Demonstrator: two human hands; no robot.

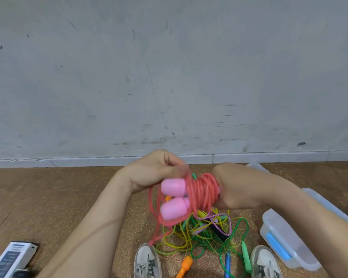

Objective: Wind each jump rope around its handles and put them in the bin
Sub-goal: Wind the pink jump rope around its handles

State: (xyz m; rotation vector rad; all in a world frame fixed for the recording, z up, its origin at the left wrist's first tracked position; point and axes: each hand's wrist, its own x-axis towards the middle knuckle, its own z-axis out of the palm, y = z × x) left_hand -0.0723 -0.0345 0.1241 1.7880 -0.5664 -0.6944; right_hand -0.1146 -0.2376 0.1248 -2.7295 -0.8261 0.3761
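- Grey plastered wall (169,67), scuffed and streaked with dark marks, fills the upper half of the view and meets a pale skirting strip at its foot.
- Brown speckled floor (58,197) carries everything else.
- Translucent plastic bin with a blue latch (279,229) stands on the floor at the right, partly hidden behind the right forearm; its inside cannot be seen.
- Tangled heap of thin green, yellow and purple-patterned jump ropes (209,237) lies on the floor between the feet and directly below the hands.
- Right hand (231,187) is held above the heap, fingers curled round the far end of the pink bundle, gripping it.
- Left hand (155,169) is just beside it, fingers curled and pinching a strand of the same rope; the fingertips are blurred.
- Salmon-pink plastic jump rope (203,191) is coiled many times round its paired handles, in the air between the two hands; a loose length hangs down towards the left shoe.
- Two rounded pale-pink handles (173,187) lie side by side, their ends projecting from the coil towards the left.
- Two grey-white laced shoes (147,261) flank the heap.
- White printed box (12,257) sits at the lower left.
- Green handle (246,255), blue handle (227,265) and orange handle (184,266) lie at the near edge of the heap.
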